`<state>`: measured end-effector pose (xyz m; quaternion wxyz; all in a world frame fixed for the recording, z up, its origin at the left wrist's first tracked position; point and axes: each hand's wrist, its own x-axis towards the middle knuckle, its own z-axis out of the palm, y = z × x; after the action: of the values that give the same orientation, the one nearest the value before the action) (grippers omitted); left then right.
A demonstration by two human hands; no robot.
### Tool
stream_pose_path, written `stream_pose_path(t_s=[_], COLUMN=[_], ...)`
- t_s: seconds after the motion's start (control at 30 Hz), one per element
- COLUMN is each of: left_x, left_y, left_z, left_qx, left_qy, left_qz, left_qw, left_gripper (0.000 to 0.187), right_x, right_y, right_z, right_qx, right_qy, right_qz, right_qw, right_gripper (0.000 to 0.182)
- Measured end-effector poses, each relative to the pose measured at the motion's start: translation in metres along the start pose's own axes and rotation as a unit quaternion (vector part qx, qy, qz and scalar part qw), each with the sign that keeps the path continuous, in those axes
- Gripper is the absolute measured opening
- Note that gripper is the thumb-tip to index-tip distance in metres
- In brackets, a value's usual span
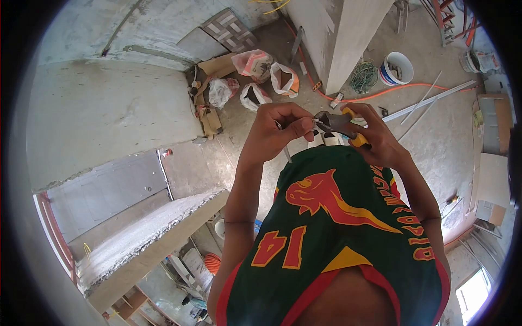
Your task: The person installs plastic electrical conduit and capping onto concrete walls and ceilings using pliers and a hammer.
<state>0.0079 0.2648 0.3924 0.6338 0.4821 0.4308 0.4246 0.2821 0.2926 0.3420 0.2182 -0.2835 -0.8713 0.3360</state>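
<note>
Gripping pliers (338,124), right fingers (371,116) curl; left fingers (296,129) pinch something small (315,123); bucket (401,57) holds debris (398,72).

Metal pliers (338,124) with plastic grips (359,140), I see from afar, smooth cloth jersey (348,217), rough matt concrete floor (435,138), plastic bucket (385,71)

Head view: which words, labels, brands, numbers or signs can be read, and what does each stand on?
"14": on the front of the green jersey, upside down in this view.
Lettering down the jersey's side: too distorted to read surely.
Markings on the sacks: too small and blurred to read.
Markings on the white bucket: too small to read.
</note>
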Motion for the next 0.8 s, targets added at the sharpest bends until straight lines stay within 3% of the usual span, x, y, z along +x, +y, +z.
stream_pose_path(t_s=[0.33, 0.53, 0.73, 0.8], left_x=[0.000, 0.001, 0.008, 0.018], left_y=[0.000, 0.001, -0.006, -0.020], left_z=[-0.003, -0.001, -0.007, -0.010], left_qx=[-0.008, -0.006, -0.002, -0.009], left_qy=[-0.019, -0.018, 0.013, 0.018], left_qz=[-0.004, -0.004, 0.007, 0.056], left_qw=[1.000, 1.000, 1.000, 0.998], left_gripper=[0.013, 0.013, 0.021, 0.018], right_x=[0.001, 0.001, 0.011, 0.016], right_y=[-0.002, 0.006, 0.034, 0.022], right_z=[-0.007, -0.009, 0.021, 0.021], right_qx=[-0.011, -0.027, 0.065, 0.091], right_qy=[-0.012, -0.013, 0.108, 0.137], right_qz=[0.008, -0.001, 0.160, 0.109], right_qw=[1.000, 1.000, 0.979, 0.980], right_gripper=[0.055, 0.044, 0.017, 0.016])
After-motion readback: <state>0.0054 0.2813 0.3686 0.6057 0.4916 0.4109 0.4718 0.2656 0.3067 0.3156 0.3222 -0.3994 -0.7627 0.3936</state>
